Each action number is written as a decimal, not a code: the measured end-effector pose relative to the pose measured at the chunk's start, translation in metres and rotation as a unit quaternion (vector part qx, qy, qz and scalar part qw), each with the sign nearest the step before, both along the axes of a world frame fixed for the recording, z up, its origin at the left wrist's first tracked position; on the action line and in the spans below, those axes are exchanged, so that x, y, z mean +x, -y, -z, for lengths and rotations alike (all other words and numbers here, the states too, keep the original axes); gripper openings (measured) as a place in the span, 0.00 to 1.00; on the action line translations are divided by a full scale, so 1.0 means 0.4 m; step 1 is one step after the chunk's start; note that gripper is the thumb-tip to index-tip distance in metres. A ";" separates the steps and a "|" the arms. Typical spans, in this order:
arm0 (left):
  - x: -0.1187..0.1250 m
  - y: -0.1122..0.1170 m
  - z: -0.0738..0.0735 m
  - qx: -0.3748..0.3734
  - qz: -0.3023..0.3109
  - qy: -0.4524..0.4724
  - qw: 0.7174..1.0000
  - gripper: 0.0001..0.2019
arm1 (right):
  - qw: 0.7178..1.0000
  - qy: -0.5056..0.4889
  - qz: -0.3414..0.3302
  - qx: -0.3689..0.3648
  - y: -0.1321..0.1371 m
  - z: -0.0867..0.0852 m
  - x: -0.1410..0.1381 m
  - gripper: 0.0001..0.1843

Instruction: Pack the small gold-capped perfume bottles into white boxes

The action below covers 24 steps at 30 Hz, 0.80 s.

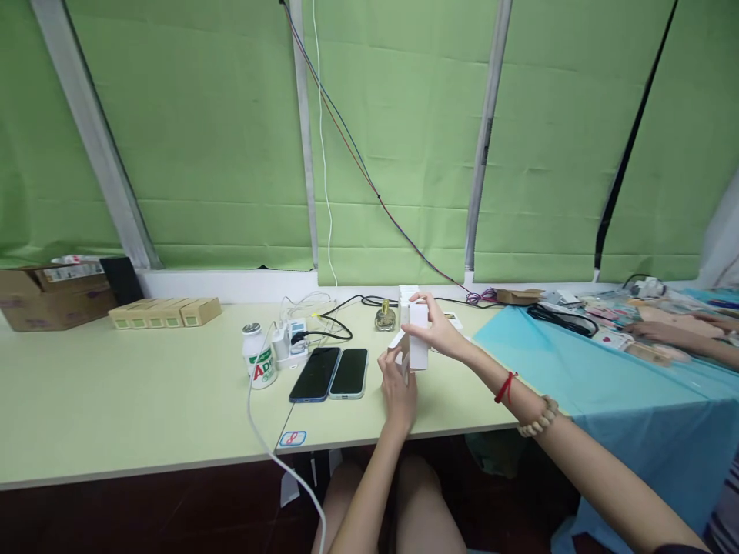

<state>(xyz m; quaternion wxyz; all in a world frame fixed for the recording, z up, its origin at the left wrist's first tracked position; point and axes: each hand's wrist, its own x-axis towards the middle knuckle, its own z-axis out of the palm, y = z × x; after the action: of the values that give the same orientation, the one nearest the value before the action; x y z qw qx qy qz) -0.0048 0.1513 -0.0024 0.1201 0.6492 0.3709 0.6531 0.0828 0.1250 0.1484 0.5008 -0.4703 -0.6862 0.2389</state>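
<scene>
A small white box (419, 350) is held above the table between my two hands. My right hand (439, 331) grips it from above, thumb on one side and fingers over the top. My left hand (399, 392) is closed at the lower left side of the box, where a white flap sticks out; its fingertips are partly hidden. Just behind stands a small glass bottle with a gold cap (385, 316). More white items (407, 293) stand behind the box, partly covered by it.
Two phones (315, 375) lie left of my hands, beside a white jar (259, 358) and a power strip (290, 350) with cables. Brown boxes (167, 313) line the back left. At right, a blue cloth (577, 362) bears clutter and another person's hands (655, 331).
</scene>
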 end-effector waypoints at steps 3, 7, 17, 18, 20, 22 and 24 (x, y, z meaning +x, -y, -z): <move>0.003 -0.007 0.006 -0.007 0.008 0.045 0.999 0.18 | 0.997 -0.022 0.053 0.046 -0.016 0.012 -0.004 0.34; 0.005 -0.010 0.009 -0.047 0.005 0.082 0.995 0.18 | 0.992 -0.102 0.066 0.027 -0.026 0.008 -0.010 0.37; 0.015 -0.007 0.014 -0.069 0.009 0.102 0.992 0.22 | 0.989 -0.133 0.055 -0.037 -0.036 0.012 -0.005 0.37; 0.014 -0.007 0.015 -0.071 0.012 0.101 0.992 0.22 | 0.991 -0.117 0.054 -0.022 -0.039 0.017 -0.002 0.36; 0.014 -0.007 0.017 -0.069 0.016 0.089 0.993 0.20 | 0.995 -0.080 0.064 0.022 -0.044 0.026 0.002 0.34; 0.013 -0.008 0.020 -0.052 0.016 0.072 0.996 0.19 | 0.991 -0.013 0.103 0.086 -0.044 0.035 0.006 0.32; 0.012 -0.009 0.023 -0.021 0.013 0.052 0.998 0.19 | 0.976 0.080 0.152 0.137 -0.040 0.044 0.007 0.32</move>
<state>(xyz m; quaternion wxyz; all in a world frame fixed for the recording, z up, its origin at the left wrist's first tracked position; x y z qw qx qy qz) 0.0001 0.1548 -0.0115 0.1617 0.6163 0.3695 0.6764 0.0857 0.1412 0.1309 0.5342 -0.5135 -0.6711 0.0251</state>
